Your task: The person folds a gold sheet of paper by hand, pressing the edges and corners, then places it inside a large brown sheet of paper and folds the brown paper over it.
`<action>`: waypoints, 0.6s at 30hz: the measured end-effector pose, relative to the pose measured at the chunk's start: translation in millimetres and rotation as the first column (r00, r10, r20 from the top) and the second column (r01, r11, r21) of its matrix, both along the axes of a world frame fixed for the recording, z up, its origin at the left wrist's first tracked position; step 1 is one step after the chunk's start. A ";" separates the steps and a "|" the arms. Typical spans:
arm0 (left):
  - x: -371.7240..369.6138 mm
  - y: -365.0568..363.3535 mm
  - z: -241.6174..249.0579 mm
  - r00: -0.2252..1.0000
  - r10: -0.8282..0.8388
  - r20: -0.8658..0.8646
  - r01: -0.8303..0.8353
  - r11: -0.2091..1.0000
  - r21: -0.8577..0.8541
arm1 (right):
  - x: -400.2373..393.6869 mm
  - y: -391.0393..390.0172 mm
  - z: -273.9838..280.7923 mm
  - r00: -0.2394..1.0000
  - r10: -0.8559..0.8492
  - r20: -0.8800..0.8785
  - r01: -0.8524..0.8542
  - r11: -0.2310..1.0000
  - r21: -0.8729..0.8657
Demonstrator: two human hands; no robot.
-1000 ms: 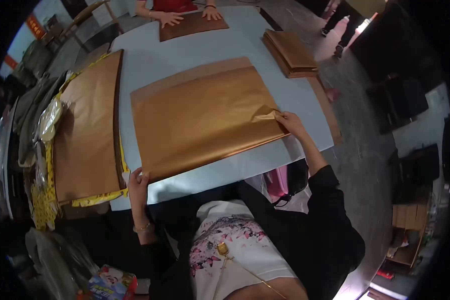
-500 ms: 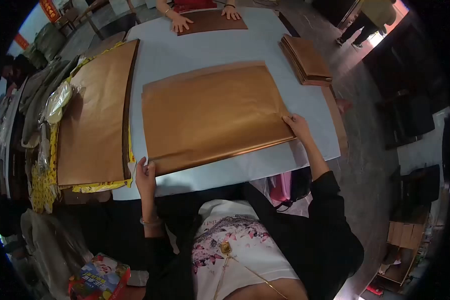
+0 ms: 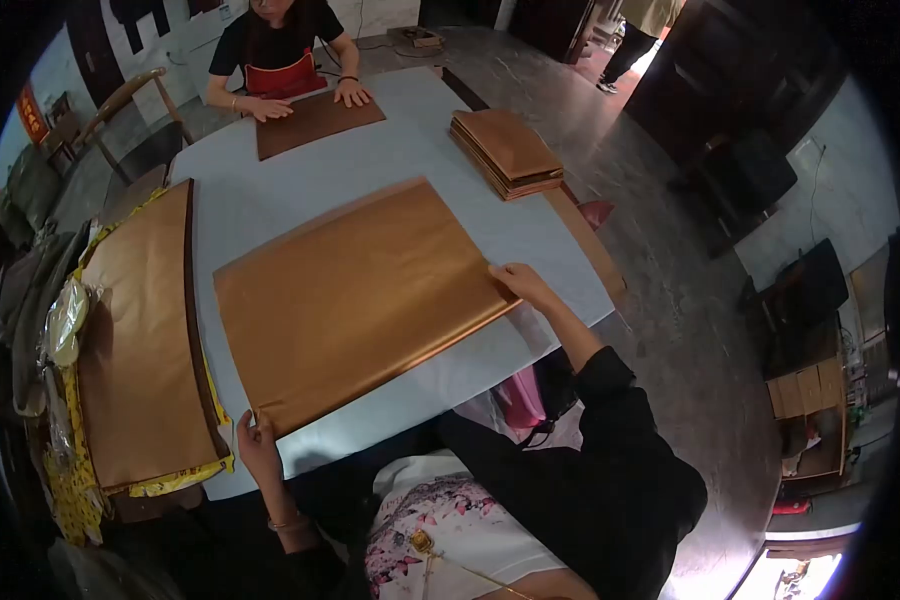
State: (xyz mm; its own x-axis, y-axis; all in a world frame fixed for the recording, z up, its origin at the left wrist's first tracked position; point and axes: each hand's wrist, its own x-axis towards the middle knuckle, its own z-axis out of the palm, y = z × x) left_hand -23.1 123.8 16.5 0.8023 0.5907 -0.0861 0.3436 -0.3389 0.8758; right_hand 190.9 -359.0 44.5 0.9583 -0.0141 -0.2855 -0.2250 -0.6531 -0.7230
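Note:
A large golden-brown paper sheet (image 3: 355,300) lies on the pale blue-white tabletop (image 3: 440,390); its near edge curves in a shiny bend. At the sheet's near left corner, my left hand (image 3: 260,452) pinches the edge between thumb and fingers. My right hand (image 3: 523,284) grips the near right corner the same way, thumb on top. A second layer shows faintly along the far edge, so the paper seems doubled. To my left is a stack of flat brown sheets (image 3: 140,340) on yellow wrapping.
Across the table a person's hands (image 3: 352,92) press flat on a smaller brown folded sheet (image 3: 315,128). A pile of folded brown paper (image 3: 510,150) sits at the right edge. Beside the left stack are a plastic-wrapped pale item (image 3: 68,322) and dark cloth.
My view has turned, so the table appears lower and further left and more of the person opposite shows. Both my hands keep hold of the paper's near corners.

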 end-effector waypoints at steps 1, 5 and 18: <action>-0.5 1.4 -8.3 0.996 -0.002 0.087 0.006 0.999 -0.041 | -4.5 -2.0 3.2 0.999 -0.025 -0.032 0.028 0.995 0.091; -0.4 2.0 -6.3 0.999 -0.020 0.032 0.021 1.000 -0.022 | -11.0 -11.5 -9.9 0.993 -0.068 -0.096 0.094 0.949 0.301; -2.9 3.6 -3.3 0.998 -0.021 0.062 0.026 0.997 -0.076 | -11.5 -4.8 -10.2 0.998 -0.027 0.060 0.025 0.999 0.034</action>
